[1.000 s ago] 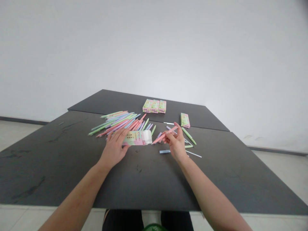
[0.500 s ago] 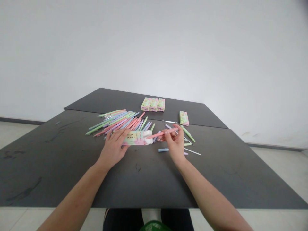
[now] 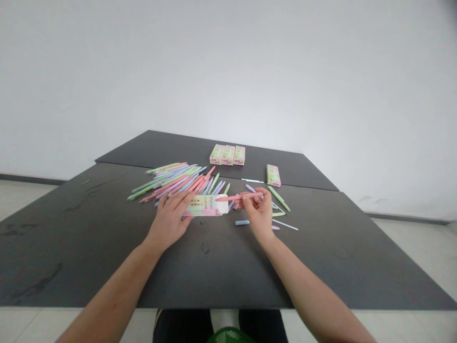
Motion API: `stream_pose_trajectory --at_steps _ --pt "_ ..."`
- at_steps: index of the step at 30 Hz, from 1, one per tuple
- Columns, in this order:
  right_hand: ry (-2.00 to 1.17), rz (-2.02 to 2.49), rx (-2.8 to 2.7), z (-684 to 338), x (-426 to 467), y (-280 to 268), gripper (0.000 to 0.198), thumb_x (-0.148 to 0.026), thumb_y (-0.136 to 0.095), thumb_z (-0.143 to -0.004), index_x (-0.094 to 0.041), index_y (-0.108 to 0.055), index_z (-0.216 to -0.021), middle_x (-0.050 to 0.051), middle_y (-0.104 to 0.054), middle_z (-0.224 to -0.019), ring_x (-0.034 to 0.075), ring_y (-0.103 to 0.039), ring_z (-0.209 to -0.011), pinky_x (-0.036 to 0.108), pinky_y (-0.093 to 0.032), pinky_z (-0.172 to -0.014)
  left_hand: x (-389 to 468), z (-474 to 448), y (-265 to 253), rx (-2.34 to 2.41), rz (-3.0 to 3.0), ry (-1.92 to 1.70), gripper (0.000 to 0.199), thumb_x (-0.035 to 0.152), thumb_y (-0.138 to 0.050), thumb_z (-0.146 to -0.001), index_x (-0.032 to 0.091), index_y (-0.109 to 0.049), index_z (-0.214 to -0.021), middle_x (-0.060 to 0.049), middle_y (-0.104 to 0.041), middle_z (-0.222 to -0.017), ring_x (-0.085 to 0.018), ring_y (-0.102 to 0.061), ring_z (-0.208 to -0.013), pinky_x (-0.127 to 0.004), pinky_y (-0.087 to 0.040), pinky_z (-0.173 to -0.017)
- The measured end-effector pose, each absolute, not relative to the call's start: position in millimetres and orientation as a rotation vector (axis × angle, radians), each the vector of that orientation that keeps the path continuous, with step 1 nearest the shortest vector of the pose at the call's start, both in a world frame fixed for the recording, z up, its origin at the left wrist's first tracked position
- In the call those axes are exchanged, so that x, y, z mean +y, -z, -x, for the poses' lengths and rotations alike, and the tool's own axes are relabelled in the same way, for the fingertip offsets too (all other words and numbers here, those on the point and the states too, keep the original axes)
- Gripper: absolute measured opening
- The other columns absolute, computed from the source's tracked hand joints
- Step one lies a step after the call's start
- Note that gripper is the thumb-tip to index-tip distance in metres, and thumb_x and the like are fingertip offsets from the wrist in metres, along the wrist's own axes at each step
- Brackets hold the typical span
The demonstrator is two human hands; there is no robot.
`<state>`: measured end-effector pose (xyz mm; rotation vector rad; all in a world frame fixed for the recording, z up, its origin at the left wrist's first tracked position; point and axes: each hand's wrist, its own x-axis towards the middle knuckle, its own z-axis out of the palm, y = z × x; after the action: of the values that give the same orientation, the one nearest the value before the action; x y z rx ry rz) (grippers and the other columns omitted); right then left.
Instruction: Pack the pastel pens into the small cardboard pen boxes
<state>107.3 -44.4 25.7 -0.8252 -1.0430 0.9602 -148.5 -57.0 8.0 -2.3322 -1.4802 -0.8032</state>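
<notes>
My left hand (image 3: 170, 216) is closed on a small pastel pen box (image 3: 204, 206), printed in green, yellow and pink, its white flap end facing right. In my right hand (image 3: 260, 212) a pink pen (image 3: 237, 196) is pinched, lying nearly level with its tip over the flap end of the box. Whether the tip is inside or just above the opening, I cannot tell. Behind the box spreads a heap of pastel pens (image 3: 174, 178) in green, pink, purple and blue. Under and around my right hand lie loose pens, among them a blue one (image 3: 242, 222).
Three pen boxes (image 3: 227, 155) stand side by side at the back of the dark table (image 3: 214, 276). A single box (image 3: 273, 175) sits farther right. Beside my right hand are a green pen (image 3: 279, 198) and a thin white stick (image 3: 285, 225).
The pink pen's tip has shifted slightly left and up over the box end, and the pen is more level. The box has moved a little to the right.
</notes>
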Motion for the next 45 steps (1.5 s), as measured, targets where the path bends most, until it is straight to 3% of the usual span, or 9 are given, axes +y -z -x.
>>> stream_pose_trajectory --at_steps 15,24,32,39,45 --pt "-1.004 0.881 -1.122 -103 -44 -15 0.04 -0.034 -0.072 -0.081 -0.023 -0.041 -0.106 0.002 -0.071 -0.088 0.017 -0.073 -0.078 0.031 -0.06 -0.071 -60 144 -12 -1.504 2.365 0.788 0.056 0.024 -0.051 -0.084 0.022 -0.045 -0.14 -0.012 -0.056 -0.138 -0.03 -0.047 -0.13 -0.052 -0.019 -0.115" --pt "-1.032 0.915 -1.273 -107 -48 -14 0.029 -0.044 -0.053 -0.093 -0.022 -0.048 -0.11 0.001 -0.066 -0.083 0.013 -0.066 -0.062 0.028 -0.056 -0.056 -60 144 -12 -1.499 2.359 0.777 0.056 0.024 -0.052 -0.083 0.022 -0.046 -0.139 -0.011 -0.056 -0.138 -0.03 -0.047 -0.13 -0.051 -0.019 -0.115" --pt "-0.999 0.973 -1.332 -107 -50 -16 0.032 -0.044 -0.053 -0.092 -0.02 -0.06 -0.112 -0.003 -0.059 -0.066 0.011 -0.056 -0.052 0.024 -0.048 -0.049 -61 144 -13 -1.504 2.366 0.79 0.054 0.024 -0.05 -0.084 0.023 -0.048 -0.138 -0.011 -0.057 -0.136 -0.029 -0.049 -0.129 -0.051 -0.02 -0.114" --pt "-0.994 0.973 -1.335 -106 -49 -13 0.025 -0.042 -0.056 -0.091 -0.024 -0.046 -0.104 -0.005 -0.062 -0.07 0.011 -0.056 -0.051 0.021 -0.045 -0.045 -61 143 -14 -1.499 2.377 0.78 0.054 0.023 -0.051 -0.083 0.022 -0.049 -0.137 -0.01 -0.057 -0.136 -0.03 -0.049 -0.129 -0.051 -0.021 -0.114" --pt "-0.984 0.991 -1.396 -106 -49 -11 0.024 -0.042 -0.057 -0.09 -0.023 -0.048 -0.102 -0.004 -0.063 -0.074 0.01 -0.056 -0.051 0.021 -0.044 -0.044 -62 143 -15 -1.478 2.385 0.756 0.055 0.023 -0.052 -0.084 0.021 -0.046 -0.138 -0.011 -0.055 -0.138 -0.029 -0.047 -0.13 -0.05 -0.019 -0.114"
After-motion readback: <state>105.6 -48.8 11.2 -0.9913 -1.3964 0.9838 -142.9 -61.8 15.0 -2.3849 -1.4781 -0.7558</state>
